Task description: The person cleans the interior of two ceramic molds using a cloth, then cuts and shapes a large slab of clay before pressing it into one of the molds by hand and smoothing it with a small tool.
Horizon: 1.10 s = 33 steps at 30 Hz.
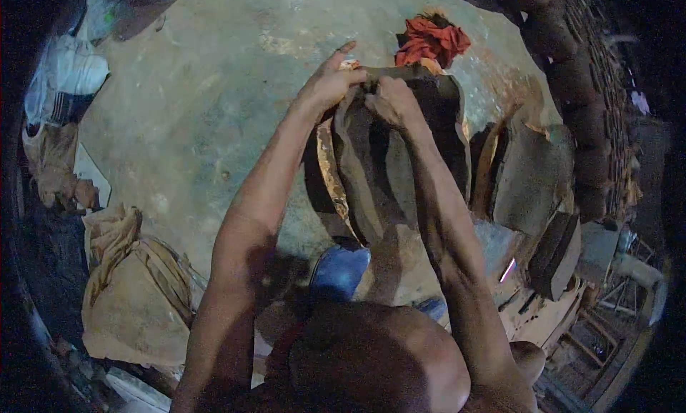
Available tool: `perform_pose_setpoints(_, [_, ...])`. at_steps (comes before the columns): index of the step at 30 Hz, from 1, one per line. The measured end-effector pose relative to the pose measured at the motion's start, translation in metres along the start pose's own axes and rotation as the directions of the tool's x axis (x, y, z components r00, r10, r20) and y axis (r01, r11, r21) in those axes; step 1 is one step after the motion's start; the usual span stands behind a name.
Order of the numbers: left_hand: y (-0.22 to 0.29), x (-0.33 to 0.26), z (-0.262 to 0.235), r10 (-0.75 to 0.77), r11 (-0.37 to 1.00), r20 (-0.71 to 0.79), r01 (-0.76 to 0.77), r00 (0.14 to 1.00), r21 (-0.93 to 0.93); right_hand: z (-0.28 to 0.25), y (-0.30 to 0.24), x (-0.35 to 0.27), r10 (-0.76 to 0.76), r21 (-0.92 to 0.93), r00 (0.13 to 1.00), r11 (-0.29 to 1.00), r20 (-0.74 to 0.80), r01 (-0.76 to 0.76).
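A dark grey, trough-like piece of what looks like wet clay [386, 177] lies before me, with upright wavy walls. A pale, orange-stained curved strip [330, 170] runs along its left side. My left hand [327, 88] is at the far left corner, one finger stretched away and another digit laid against the rim. Close beside it, my right hand [391, 102] has its fingers curled in and pressed on the clay at the far end. Its fingertips are partly hidden.
A crumpled red cloth [432, 43] lies beyond the piece. More grey slabs [529, 177] stand at the right, near a stacked wall [582, 91]. A blue object [339, 274] is close to me. Tan sacking [136, 299] lies at the lower left.
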State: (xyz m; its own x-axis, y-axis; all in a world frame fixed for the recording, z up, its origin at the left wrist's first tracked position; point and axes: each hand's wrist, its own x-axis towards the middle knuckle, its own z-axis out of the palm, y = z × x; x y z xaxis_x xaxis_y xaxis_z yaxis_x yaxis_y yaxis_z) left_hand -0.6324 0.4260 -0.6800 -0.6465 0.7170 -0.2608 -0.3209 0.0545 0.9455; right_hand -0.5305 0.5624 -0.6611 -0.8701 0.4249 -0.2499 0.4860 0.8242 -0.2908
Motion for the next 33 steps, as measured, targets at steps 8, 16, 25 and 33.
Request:
perform_pose_setpoints(8, [0.007, -0.036, -0.021, 0.142, 0.890, 0.004, -0.126, 0.990, -0.438, -0.043, -0.016, -0.051, -0.210, 0.855, 0.959, 0.445, -0.190, 0.267])
perform_pose_setpoints(16, [0.011, -0.112, 0.040, 0.040, 0.891, -0.194, 0.053, 0.980, 0.452, -0.115, 0.126, -0.228, 0.567, 0.698, 0.618, 0.715, -0.545, -0.039])
perform_pose_setpoints(25, [-0.020, -0.131, 0.013, 0.030, 0.529, -0.394, 0.320, 0.919, 0.786, -0.119, 0.326, -0.530, 0.507, 0.216, -0.018, 0.335, -0.862, -0.917])
perform_pose_setpoints(33, [-0.051, -0.113, -0.008, 0.015, 0.511, -0.463, 0.391, 0.886, 0.766, 0.028, 0.377, -0.696, 0.999, -0.309, 0.022, 0.032, 0.036, -0.951])
